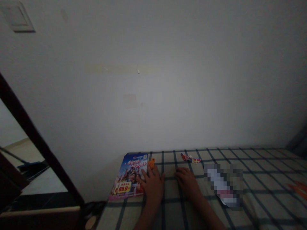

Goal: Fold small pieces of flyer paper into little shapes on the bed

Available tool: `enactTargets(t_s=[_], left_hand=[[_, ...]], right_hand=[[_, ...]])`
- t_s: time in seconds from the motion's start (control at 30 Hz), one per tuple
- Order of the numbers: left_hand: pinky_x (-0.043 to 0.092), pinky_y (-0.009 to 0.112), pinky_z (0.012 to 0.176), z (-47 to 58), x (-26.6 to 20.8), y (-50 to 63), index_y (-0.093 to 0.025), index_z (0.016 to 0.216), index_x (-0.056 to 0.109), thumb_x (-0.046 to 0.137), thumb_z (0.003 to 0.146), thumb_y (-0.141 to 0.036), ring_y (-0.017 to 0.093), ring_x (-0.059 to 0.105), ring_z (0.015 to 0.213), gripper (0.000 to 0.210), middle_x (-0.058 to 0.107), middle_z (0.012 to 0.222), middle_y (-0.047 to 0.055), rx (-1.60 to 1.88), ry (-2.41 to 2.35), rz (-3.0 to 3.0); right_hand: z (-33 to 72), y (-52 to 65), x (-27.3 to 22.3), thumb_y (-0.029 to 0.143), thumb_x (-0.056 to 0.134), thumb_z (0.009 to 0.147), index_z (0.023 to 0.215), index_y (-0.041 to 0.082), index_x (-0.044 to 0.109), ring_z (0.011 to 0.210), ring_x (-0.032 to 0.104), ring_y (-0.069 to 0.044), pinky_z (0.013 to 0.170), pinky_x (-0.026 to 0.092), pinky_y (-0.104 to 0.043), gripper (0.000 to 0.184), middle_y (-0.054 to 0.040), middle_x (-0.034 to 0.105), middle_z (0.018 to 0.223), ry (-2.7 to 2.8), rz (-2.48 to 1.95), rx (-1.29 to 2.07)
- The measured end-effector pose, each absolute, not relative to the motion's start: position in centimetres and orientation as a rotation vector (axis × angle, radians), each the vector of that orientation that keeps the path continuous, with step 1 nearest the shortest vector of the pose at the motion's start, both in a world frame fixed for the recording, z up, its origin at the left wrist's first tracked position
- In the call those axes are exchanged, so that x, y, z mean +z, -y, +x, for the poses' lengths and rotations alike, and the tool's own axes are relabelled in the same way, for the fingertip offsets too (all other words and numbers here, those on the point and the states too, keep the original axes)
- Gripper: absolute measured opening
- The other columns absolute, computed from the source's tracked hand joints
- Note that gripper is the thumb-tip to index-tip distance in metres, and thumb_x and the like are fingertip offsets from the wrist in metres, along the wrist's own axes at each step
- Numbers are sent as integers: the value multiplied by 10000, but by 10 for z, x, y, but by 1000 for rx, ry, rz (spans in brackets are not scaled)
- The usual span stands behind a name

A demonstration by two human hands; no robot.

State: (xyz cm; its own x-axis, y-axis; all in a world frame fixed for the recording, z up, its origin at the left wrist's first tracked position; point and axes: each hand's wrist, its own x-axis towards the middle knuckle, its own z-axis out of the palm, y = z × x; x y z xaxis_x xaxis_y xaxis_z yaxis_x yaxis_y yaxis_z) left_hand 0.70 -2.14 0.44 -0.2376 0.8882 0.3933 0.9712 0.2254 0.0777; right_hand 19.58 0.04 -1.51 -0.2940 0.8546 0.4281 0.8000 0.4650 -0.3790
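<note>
My left hand (153, 185) lies palm down with its fingers spread. Its fingertips overlap the right edge of a colourful printed flyer (130, 174) marked 89.9. Just at those fingertips is a small orange piece (151, 162), whose kind I cannot make out. To the right, my right hand (187, 182) rests on the checked cloth (169, 195), its fingers stretched forward and slightly bent, nothing visible in them. Beyond it lies a crumpled or torn colourful paper scrap (191, 158).
A blurred-out long object (222, 185) lies right of my right hand. Farther right is another orange piece (299, 188). A white wall (192, 95) rises behind the cloth's far edge. A dark frame post (40, 143) slants at the left.
</note>
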Motion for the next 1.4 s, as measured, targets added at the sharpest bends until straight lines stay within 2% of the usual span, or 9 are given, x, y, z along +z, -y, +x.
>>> enactTargets(t_s=[0.2, 0.37, 0.57, 0.73, 0.93, 1.13, 1.27, 1.4], left_hand=[[190, 712, 1134, 12, -1, 20, -251, 1429, 559, 517, 955, -466, 441, 406, 1395, 522, 440, 1556, 163, -418, 2167, -1791], [223, 638, 1172, 12, -10, 16, -217, 1405, 585, 471, 971, -444, 373, 429, 1400, 504, 478, 1532, 153, -502, 2094, -1922], [372, 523, 1122, 13, -16, 12, -176, 1389, 598, 494, 956, -426, 351, 436, 1392, 511, 534, 1485, 155, -619, 2066, -1895], [338, 540, 1143, 16, -13, 14, -178, 1359, 623, 495, 964, -413, 346, 437, 1383, 477, 556, 1462, 150, -608, 2075, -1971], [267, 664, 1126, 17, -4, 19, -320, 1273, 675, 492, 979, -371, 351, 462, 1329, 350, 603, 1422, 52, -634, 2085, -2081], [208, 717, 1125, 17, -1, 20, -402, 1191, 709, 533, 970, -384, 331, 522, 1240, 283, 659, 1337, 10, -699, 1993, -2222], [283, 590, 1172, 18, -7, 16, -376, 1235, 693, 528, 964, -308, 276, 532, 1244, 326, 645, 1353, 11, -767, 1883, -2358], [406, 457, 1136, 18, -13, 11, -290, 1288, 669, 459, 936, -157, 244, 489, 1316, 431, 588, 1414, 31, -869, 1884, -2396]], right_hand=[[198, 2, -15, 139, 516, 894, 1109, 264, 735, 1223, 578, -255, 1055, 470, -453, 332, -71, 678, 1273, 2102, -1347, 120], [203, 3, -17, 149, 502, 904, 1080, 249, 744, 1206, 588, -253, 1055, 480, -460, 316, -78, 688, 1251, 2075, -1315, 143], [207, 3, -19, 159, 499, 903, 1085, 250, 742, 1205, 584, -256, 1053, 485, -462, 317, -82, 688, 1242, 2051, -1280, 202], [208, 4, -18, 162, 497, 899, 1069, 238, 747, 1189, 592, -257, 1054, 488, -456, 313, -90, 693, 1222, 2000, -1268, 239], [210, 2, -19, 189, 488, 912, 1067, 235, 749, 1163, 607, -265, 1038, 502, -459, 307, -105, 699, 1187, 1944, -1254, 245], [212, -1, -22, 159, 501, 893, 1050, 225, 752, 1146, 617, -261, 1033, 504, -454, 303, -109, 704, 1173, 1955, -1270, 235], [212, -2, -22, 164, 510, 901, 1058, 228, 749, 1149, 617, -254, 1027, 506, -448, 292, -107, 704, 1186, 1961, -1274, 190], [209, 1, -18, 178, 539, 899, 1208, 272, 698, 1208, 579, -246, 1048, 485, -448, 360, -77, 676, 1273, 2056, -1274, 161]])
